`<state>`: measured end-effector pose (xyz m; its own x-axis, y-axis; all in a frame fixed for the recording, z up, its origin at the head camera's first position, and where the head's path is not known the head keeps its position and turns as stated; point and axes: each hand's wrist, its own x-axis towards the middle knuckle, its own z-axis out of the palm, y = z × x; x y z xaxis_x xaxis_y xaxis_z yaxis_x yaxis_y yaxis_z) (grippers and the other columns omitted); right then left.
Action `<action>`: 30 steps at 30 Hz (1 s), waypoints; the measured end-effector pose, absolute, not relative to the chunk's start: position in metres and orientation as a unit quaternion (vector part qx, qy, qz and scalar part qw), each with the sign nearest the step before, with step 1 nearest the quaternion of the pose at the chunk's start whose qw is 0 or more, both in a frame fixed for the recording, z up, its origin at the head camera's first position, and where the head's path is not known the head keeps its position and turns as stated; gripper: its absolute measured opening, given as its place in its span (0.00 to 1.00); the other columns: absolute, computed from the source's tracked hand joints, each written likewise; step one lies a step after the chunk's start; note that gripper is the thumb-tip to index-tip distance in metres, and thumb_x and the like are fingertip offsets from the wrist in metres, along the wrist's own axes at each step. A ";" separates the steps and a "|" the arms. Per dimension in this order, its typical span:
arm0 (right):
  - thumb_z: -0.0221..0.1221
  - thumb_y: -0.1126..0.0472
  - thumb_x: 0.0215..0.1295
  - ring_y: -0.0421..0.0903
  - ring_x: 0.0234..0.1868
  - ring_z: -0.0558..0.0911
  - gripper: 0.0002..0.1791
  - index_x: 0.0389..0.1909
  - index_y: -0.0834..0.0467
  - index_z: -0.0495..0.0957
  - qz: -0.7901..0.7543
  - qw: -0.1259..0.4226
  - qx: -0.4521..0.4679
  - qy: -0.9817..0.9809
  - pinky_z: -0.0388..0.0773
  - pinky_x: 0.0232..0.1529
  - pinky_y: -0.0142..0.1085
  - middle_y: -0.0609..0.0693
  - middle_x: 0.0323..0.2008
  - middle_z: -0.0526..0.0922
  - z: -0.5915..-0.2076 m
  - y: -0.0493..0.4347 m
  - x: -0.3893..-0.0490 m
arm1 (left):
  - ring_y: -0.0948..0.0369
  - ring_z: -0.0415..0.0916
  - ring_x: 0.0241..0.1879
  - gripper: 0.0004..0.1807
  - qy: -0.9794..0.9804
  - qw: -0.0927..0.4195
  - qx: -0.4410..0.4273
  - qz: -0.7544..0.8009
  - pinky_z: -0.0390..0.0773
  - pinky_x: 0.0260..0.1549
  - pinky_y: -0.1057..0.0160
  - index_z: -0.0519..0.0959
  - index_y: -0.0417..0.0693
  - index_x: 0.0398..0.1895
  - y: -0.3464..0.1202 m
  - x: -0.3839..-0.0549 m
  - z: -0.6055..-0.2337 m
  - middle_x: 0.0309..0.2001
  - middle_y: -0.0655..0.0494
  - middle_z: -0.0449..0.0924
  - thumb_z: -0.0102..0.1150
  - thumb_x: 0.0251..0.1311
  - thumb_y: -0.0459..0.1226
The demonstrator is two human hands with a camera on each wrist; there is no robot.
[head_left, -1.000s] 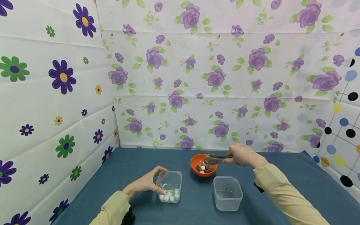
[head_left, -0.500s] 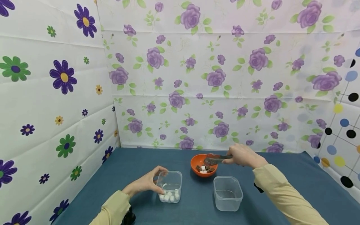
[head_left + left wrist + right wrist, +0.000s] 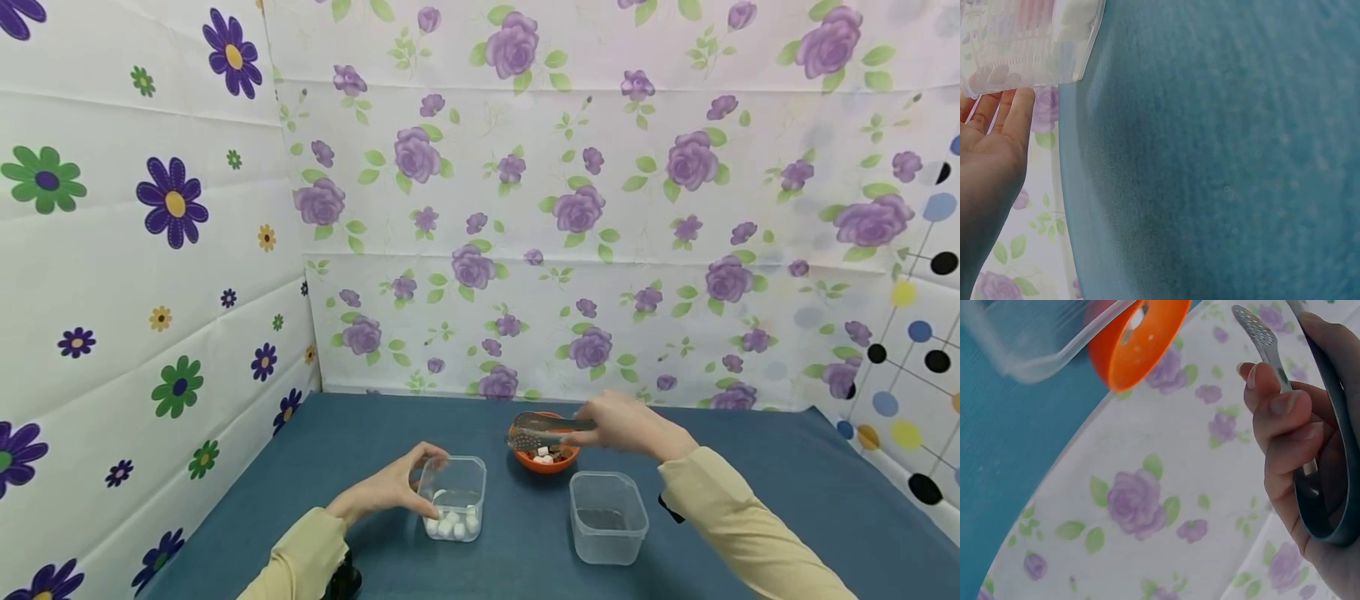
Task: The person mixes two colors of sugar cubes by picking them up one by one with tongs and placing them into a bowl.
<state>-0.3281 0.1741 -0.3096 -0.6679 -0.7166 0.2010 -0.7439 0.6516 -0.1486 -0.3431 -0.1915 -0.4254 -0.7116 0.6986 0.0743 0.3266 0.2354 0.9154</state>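
My left hand (image 3: pixel 393 485) grips the left side of a clear plastic container (image 3: pixel 452 479), thumb at the front and fingers behind. Several white marshmallows (image 3: pixel 453 526) lie on its bottom. In the left wrist view, the fingers (image 3: pixel 1017 115) meet the container wall (image 3: pixel 1016 62). With my right hand (image 3: pixel 626 423) I hold metal tongs (image 3: pixel 551 423) over an orange bowl (image 3: pixel 551 467). Their perforated ends stand apart, and no piece shows between them. White and brown cubes (image 3: pixel 544 454) lie in the bowl, partly hidden by the tongs. The right wrist view shows fingers curled round the tongs (image 3: pixel 1329 528).
A second clear container (image 3: pixel 608 518) stands to the right, in front of the bowl, with nothing visible in it. A blue cloth (image 3: pixel 525 550) covers the table. Flowered sheets (image 3: pixel 480 208) rise behind it and at the left side.
My right hand has moved left with the tongs, whose ends now lie over the bowl's left side and stand wider apart. My left hand and both containers have stayed in place.
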 end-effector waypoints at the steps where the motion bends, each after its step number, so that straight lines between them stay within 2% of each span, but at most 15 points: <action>1: 0.59 0.50 0.59 0.33 0.09 0.64 0.19 0.11 0.49 0.70 0.114 0.058 0.407 -0.904 0.62 0.14 0.29 0.37 0.08 0.64 -0.309 0.171 -0.327 | 0.43 0.52 0.60 0.37 0.766 0.179 0.335 0.519 0.57 0.51 0.40 0.56 0.37 0.61 -0.191 -0.343 -0.425 0.58 0.38 0.56 0.65 0.52 0.37; 4: 0.58 0.53 0.60 0.35 0.10 0.67 0.18 0.12 0.49 0.71 0.130 0.042 0.418 -0.898 0.64 0.15 0.29 0.39 0.09 0.67 -0.307 0.162 -0.325 | 0.44 0.53 0.60 0.37 0.765 0.179 0.335 0.519 0.58 0.51 0.40 0.56 0.37 0.61 -0.191 -0.344 -0.425 0.58 0.38 0.56 0.65 0.51 0.37; 11: 0.56 0.51 0.62 0.34 0.07 0.63 0.19 0.12 0.49 0.72 0.134 0.028 0.440 -0.887 0.60 0.14 0.28 0.36 0.06 0.60 -0.307 0.138 -0.323 | 0.44 0.53 0.59 0.38 0.767 0.176 0.335 0.518 0.58 0.50 0.40 0.56 0.37 0.61 -0.191 -0.344 -0.425 0.58 0.39 0.56 0.66 0.51 0.38; 14: 0.57 0.49 0.61 0.34 0.08 0.65 0.18 0.14 0.50 0.75 0.127 0.022 0.448 -0.884 0.63 0.15 0.28 0.36 0.06 0.63 -0.310 0.127 -0.324 | 0.43 0.53 0.59 0.38 0.768 0.177 0.336 0.516 0.58 0.50 0.40 0.56 0.37 0.61 -0.191 -0.344 -0.425 0.58 0.38 0.56 0.66 0.51 0.39; 17: 0.58 0.48 0.60 0.34 0.09 0.66 0.16 0.20 0.54 0.80 0.113 0.021 0.447 -0.887 0.65 0.16 0.28 0.37 0.07 0.65 -0.313 0.114 -0.324 | 0.43 0.53 0.59 0.37 0.769 0.175 0.336 0.516 0.58 0.50 0.40 0.57 0.39 0.61 -0.191 -0.344 -0.425 0.57 0.39 0.57 0.65 0.51 0.38; 19: 0.58 0.47 0.59 0.35 0.09 0.66 0.18 0.19 0.56 0.80 0.096 0.021 0.441 -0.892 0.64 0.16 0.29 0.38 0.07 0.64 -0.316 0.106 -0.325 | 0.43 0.53 0.59 0.37 0.769 0.174 0.335 0.516 0.58 0.50 0.40 0.57 0.40 0.61 -0.191 -0.344 -0.425 0.57 0.42 0.58 0.65 0.51 0.38; 21: 0.58 0.47 0.59 0.34 0.10 0.65 0.17 0.20 0.54 0.80 0.079 0.019 0.436 -0.896 0.63 0.16 0.28 0.38 0.09 0.64 -0.319 0.099 -0.324 | 0.43 0.54 0.59 0.36 0.770 0.173 0.333 0.516 0.59 0.50 0.40 0.58 0.41 0.60 -0.191 -0.344 -0.426 0.56 0.44 0.59 0.65 0.51 0.38; 24: 0.58 0.47 0.59 0.36 0.10 0.62 0.20 0.12 0.51 0.74 0.048 0.020 0.436 -0.899 0.58 0.15 0.29 0.40 0.09 0.62 -0.323 0.088 -0.323 | 0.44 0.55 0.58 0.36 0.774 0.171 0.332 0.512 0.59 0.49 0.40 0.58 0.42 0.60 -0.191 -0.344 -0.426 0.56 0.45 0.59 0.66 0.51 0.39; 27: 0.59 0.46 0.57 0.37 0.13 0.62 0.20 0.09 0.49 0.72 0.030 0.021 0.435 -0.900 0.58 0.17 0.29 0.40 0.10 0.63 -0.326 0.079 -0.320 | 0.46 0.55 0.58 0.36 0.778 0.168 0.329 0.509 0.59 0.49 0.41 0.59 0.43 0.60 -0.191 -0.343 -0.426 0.56 0.46 0.59 0.66 0.50 0.39; 30: 0.61 0.47 0.56 0.38 0.16 0.63 0.18 0.11 0.49 0.75 0.012 0.021 0.431 -0.902 0.60 0.19 0.29 0.40 0.12 0.65 -0.328 0.069 -0.318 | 0.48 0.56 0.58 0.37 0.779 0.169 0.324 0.510 0.60 0.49 0.41 0.58 0.41 0.60 -0.191 -0.343 -0.425 0.56 0.45 0.59 0.66 0.50 0.39</action>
<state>-0.3179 0.0692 -0.3283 -0.6280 -0.7768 0.0476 -0.7777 0.6286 -0.0028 -0.3427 -0.1912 -0.4254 -0.7328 0.6771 0.0673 0.3328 0.2704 0.9034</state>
